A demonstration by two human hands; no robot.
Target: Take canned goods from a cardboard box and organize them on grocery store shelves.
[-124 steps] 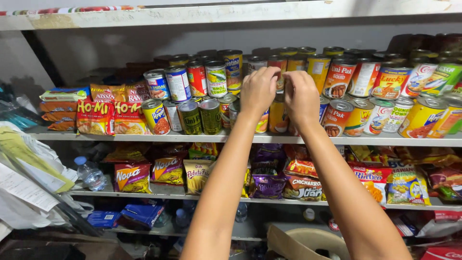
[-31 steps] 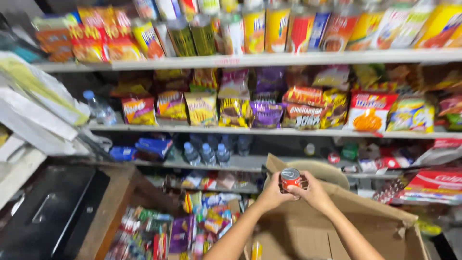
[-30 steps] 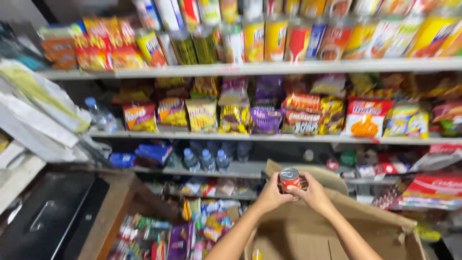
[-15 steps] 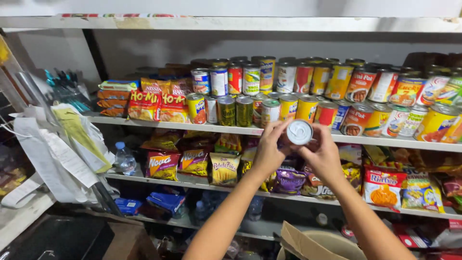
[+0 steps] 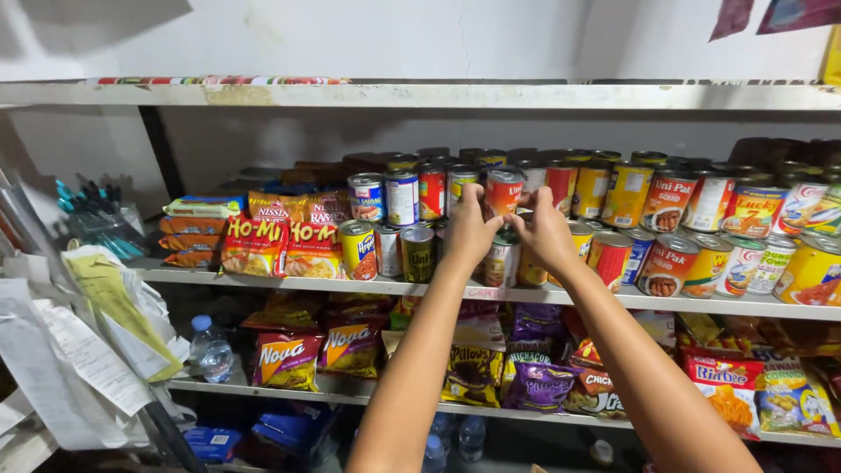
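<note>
Shelves of tins filled the wall; both hands, low over a carton a second earlier, had risen, left hand (image 5: 470, 229) and right hand (image 5: 545, 232) clasping a red can (image 5: 504, 192) onto the stacked row.

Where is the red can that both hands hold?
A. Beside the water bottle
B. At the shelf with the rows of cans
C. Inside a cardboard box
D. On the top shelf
B: both hands, left hand and right hand, hold the red can up among the stacked cans on the can shelf.
</note>
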